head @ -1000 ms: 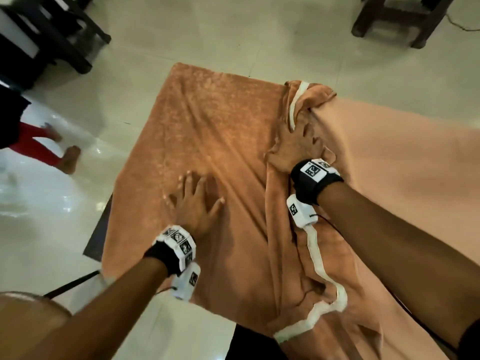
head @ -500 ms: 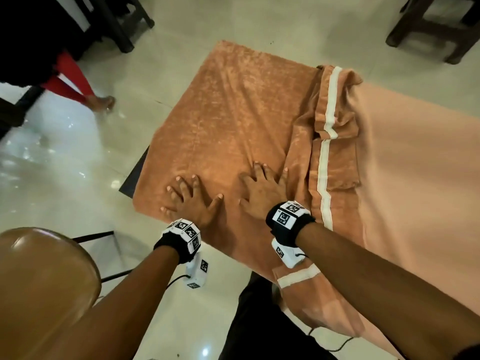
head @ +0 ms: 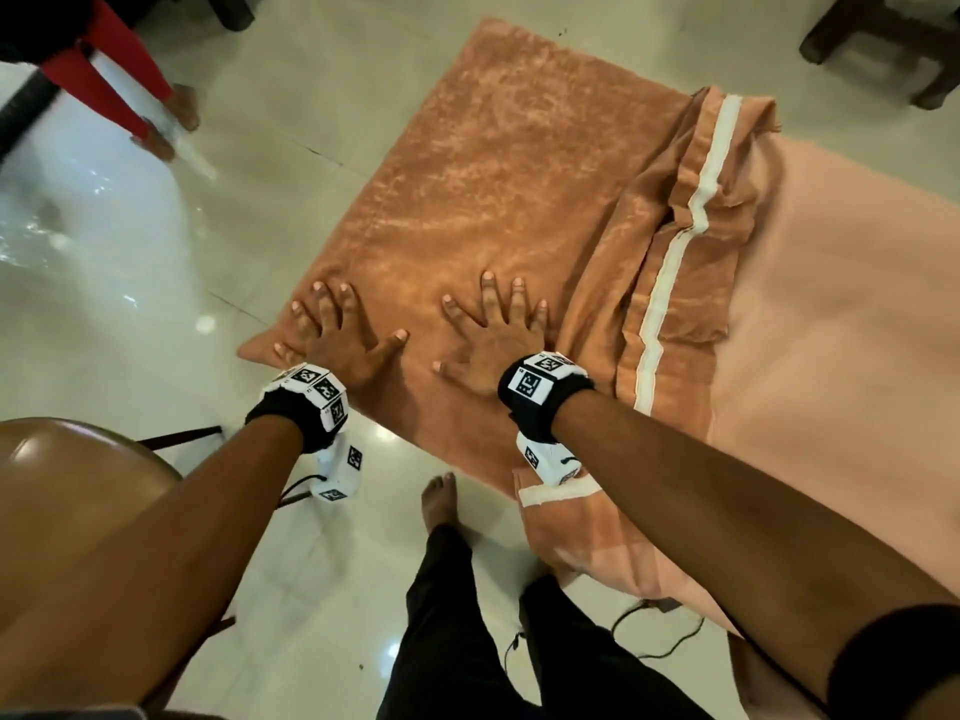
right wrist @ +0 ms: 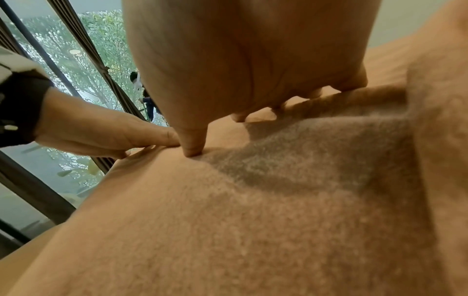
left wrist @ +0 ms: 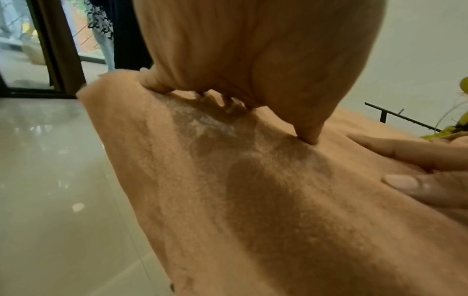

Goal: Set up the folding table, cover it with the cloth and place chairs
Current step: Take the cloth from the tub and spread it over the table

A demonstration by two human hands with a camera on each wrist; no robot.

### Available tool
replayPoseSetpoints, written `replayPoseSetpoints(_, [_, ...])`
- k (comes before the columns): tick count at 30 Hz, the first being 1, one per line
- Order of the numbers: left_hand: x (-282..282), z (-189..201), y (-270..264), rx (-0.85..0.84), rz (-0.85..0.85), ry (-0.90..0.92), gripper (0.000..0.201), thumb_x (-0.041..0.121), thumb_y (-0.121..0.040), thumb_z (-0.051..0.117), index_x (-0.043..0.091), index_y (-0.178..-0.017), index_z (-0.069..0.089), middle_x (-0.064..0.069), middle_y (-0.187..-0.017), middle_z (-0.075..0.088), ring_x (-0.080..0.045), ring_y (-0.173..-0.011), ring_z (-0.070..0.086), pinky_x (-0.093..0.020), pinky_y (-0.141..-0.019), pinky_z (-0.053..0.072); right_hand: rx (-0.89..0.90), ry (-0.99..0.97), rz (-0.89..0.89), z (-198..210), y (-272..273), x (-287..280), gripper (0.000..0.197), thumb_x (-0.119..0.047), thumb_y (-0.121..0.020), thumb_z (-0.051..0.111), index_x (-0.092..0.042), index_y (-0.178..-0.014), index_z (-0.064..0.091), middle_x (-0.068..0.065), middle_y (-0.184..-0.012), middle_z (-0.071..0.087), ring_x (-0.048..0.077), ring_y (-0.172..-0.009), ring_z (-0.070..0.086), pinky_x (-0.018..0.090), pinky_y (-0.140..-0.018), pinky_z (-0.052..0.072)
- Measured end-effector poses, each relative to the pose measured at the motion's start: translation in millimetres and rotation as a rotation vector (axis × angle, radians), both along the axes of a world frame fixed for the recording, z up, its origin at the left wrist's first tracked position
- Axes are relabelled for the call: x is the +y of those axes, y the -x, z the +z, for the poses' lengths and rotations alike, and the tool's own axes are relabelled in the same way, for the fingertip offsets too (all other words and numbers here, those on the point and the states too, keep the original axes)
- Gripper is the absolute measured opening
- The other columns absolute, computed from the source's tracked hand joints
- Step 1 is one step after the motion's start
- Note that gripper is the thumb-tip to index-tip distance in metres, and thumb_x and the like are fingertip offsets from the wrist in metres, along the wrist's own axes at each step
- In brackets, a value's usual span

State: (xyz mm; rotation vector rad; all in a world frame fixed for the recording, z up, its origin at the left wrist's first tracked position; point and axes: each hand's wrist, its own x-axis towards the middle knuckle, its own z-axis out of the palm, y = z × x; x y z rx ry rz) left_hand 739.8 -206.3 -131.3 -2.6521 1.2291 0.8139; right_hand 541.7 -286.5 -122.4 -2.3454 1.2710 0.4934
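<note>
Item: orange cloth [head: 498, 200], plush pile, spread over a surface, presumably the desk, which is fully covered and cannot be seen. The left and near edges hang free above the floor [head: 260, 210]. On the right a folded band of the same cloth with a white stripe [head: 670, 262] lies bunched, running near to far; beyond it, further right, a paler, smoother face of the cloth [head: 841, 330] is turned up.

Left hand [head: 343, 340]: flat on the cloth at its near-left corner, fingers spread and straight, grip wide open, holding nothing, palm pressing down. The left wrist view shows the fingertips [left wrist: 307, 134] dimpling the pile.

Right hand [head: 498, 335]: flat on the cloth just right of the left hand, thumbs close together but apart, fingers splayed, grip wide open, holding nothing. The little-finger side lies just beside the bunched fold. The right wrist view shows its thumb tip [right wrist: 192, 148] pressed into the cloth.

Both wrists: black bands with white marker blocks [head: 540, 379].

Chair [head: 57, 485]: brown rounded seat, near left, beside the left forearm, standing on the floor.

Surroundings: glossy pale tiled floor; dark wooden furniture legs [head: 883, 49] far right; another person's red-clad legs [head: 130, 101] far left; the wearer's black trousers and one bare foot [head: 441, 501] near centre; a thin cable [head: 660, 636] on the floor below the hanging cloth.
</note>
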Motion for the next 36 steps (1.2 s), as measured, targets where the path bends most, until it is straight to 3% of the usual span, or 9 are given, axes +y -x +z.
replayPoseSetpoints(8, [0.5, -7.4, -97.8, 0.197, 0.033, -0.054, 0.104, 0.078, -0.085, 0.04, 0.02, -0.157, -0.009, -0.013, -0.165, -0.008, -0.042, -0.15, -0.007, -0.061, -0.119, 0.003, 0.042, -0.022, -0.03, 4.7, -94.2, -3.2, 0.094, -0.087, -0.079, 0.037, -0.053, -0.153, -0.009, 0.005, -0.163, -0.03, 0.046, -0.147, -0.027, 0.069, -0.115, -0.008])
replayPoseSetpoints(12, [1.5, -18.7, -134.5, 0.361, 0.033, -0.082, 0.108, 0.083, -0.083, 0.027, 0.009, -0.157, 0.002, -0.025, -0.162, 0.003, -0.039, -0.151, 0.007, -0.052, -0.122, 0.008, 0.058, -0.039, -0.038, 3.4, -130.6, -4.0, 0.095, -0.087, -0.078, 0.038, -0.053, -0.153, -0.008, 0.005, -0.163, -0.031, 0.046, -0.146, -0.028, 0.07, -0.114, -0.008])
replayPoseSetpoints(18, [-14.9, -9.0, -146.5, 0.119, -0.186, 0.166, 0.064, 0.024, -0.1, 0.046, 0.001, -0.154, 0.02, -0.029, -0.15, 0.033, -0.043, -0.137, 0.034, -0.048, -0.113, 0.03, 0.071, -0.065, -0.03, 5.3, -153.2, -9.3, 0.097, -0.084, -0.079, 0.045, -0.051, -0.154, -0.007, 0.004, -0.164, -0.029, 0.046, -0.147, -0.025, 0.072, -0.114, -0.006])
replayPoseSetpoints(21, [-27.0, 6.6, -124.0, 0.167, -0.381, 0.287, 0.059, 0.029, -0.099, 0.05, 0.005, -0.15, 0.033, -0.025, -0.153, 0.033, -0.041, -0.141, 0.032, -0.046, -0.116, 0.028, 0.04, -0.123, -0.029, 18.6, -143.0, -8.4, 0.089, -0.069, -0.084, 0.053, -0.048, -0.156, 0.005, 0.0, -0.168, -0.015, 0.04, -0.152, -0.012, 0.07, -0.116, 0.003])
replayPoseSetpoints(23, [-33.2, 11.6, -99.4, 0.186, -0.586, 0.306, 0.063, 0.037, -0.092, 0.054, 0.011, -0.148, 0.04, -0.021, -0.153, 0.034, -0.04, -0.142, 0.03, -0.048, -0.116, 0.028, -0.033, -0.08, -0.039, 33.0, -126.3, -2.6, 0.074, -0.058, -0.088, 0.055, -0.039, -0.153, 0.025, 0.002, -0.165, 0.012, 0.035, -0.151, 0.014, 0.065, -0.115, 0.019])
replayPoseSetpoints(25, [-38.1, 15.9, -68.9, 0.168, -0.751, 0.242, 0.073, 0.046, -0.085, 0.056, 0.021, -0.15, 0.035, -0.018, -0.159, 0.024, -0.039, -0.147, 0.019, -0.055, -0.117, 0.023, -0.066, 0.024, -0.009, 44.9, -100.8, 6.7, 0.059, -0.052, -0.087, 0.057, -0.028, -0.139, 0.047, 0.005, -0.15, 0.038, 0.032, -0.137, 0.039, 0.056, -0.108, 0.031])
replayPoseSetpoints(29, [-40.7, 27.6, -17.9, 0.138, -0.741, -0.007, 0.093, 0.059, -0.08, 0.065, 0.041, -0.154, 0.011, 0.001, -0.165, -0.012, -0.037, -0.15, -0.011, -0.071, -0.113, 0.014, -0.022, 0.072, 0.122, 42.6, -38.6, 35.8, 0.034, -0.056, -0.087, 0.053, -0.027, -0.095, 0.068, 0.001, -0.108, 0.065, 0.026, -0.114, 0.054, 0.052, -0.107, 0.03])
replayPoseSetpoints(33, [-43.9, 34.0, -2.0, 0.144, -0.728, -0.106, 0.123, 0.078, -0.059, 0.07, 0.053, -0.148, -0.01, 0.007, -0.161, -0.028, -0.04, -0.147, -0.022, -0.077, -0.108, 0.009, 0.01, 0.148, 0.123, 35.2, 16.7, 62.8, 0.049, -0.067, -0.084, 0.049, -0.025, -0.082, 0.074, 0.005, -0.078, 0.069, 0.03, -0.108, 0.057, 0.058, -0.099, 0.035])
replayPoseSetpoints(36, [-52.3, 35.1, 1.1, 0.143, -0.729, -0.18, 0.138, 0.076, -0.049, 0.078, 0.054, -0.145, -0.019, 0.006, -0.155, -0.039, -0.044, -0.144, -0.028, -0.078, -0.107, 0.013, 0.02, 0.238, 0.09, 36.8, 56.7, 73.9, 0.055, -0.068, -0.081, 0.055, -0.019, -0.063, 0.073, 0.008, -0.062, 0.064, 0.029, -0.083, 0.062, 0.055, -0.087, 0.045])
